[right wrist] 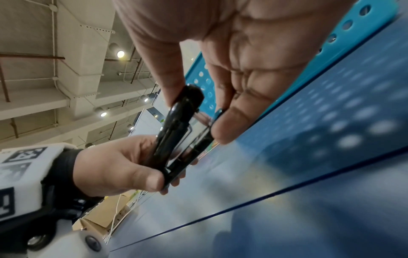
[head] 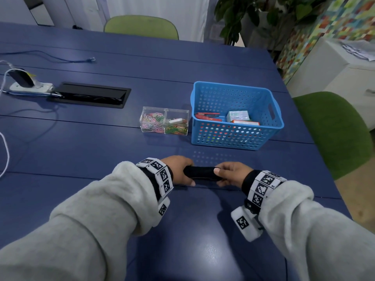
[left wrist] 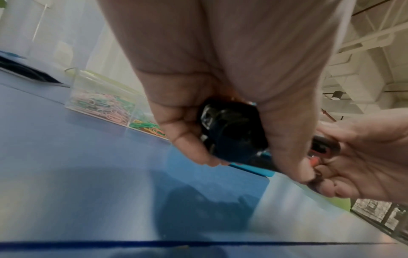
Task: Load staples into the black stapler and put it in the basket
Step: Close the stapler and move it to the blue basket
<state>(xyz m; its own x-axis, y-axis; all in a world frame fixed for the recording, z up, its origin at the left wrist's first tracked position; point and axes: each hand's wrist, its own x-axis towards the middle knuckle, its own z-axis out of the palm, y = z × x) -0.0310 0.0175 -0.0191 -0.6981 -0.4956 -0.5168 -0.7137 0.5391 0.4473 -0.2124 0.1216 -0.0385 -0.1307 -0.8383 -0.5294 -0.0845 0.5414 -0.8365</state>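
Observation:
The black stapler (head: 200, 173) lies crosswise just above the blue table, held between both hands in front of me. My left hand (head: 179, 171) grips its left end, thumb and fingers curled round the rear (left wrist: 229, 129). My right hand (head: 227, 173) pinches the right end; in the right wrist view the stapler (right wrist: 176, 129) stands slightly parted between top arm and base, my thumb on the arm and a fingertip on the base. The blue perforated basket (head: 235, 136) stands beyond, about a hand's length away. Staple boxes (head: 238, 116) lie inside it.
A red stapler (head: 207, 117) also lies in the basket. A clear two-part box of coloured paper clips (head: 164, 123) sits left of the basket. A black cable hatch (head: 91, 95) and a power strip (head: 30, 86) are far left. Green chairs stand at the right and far side.

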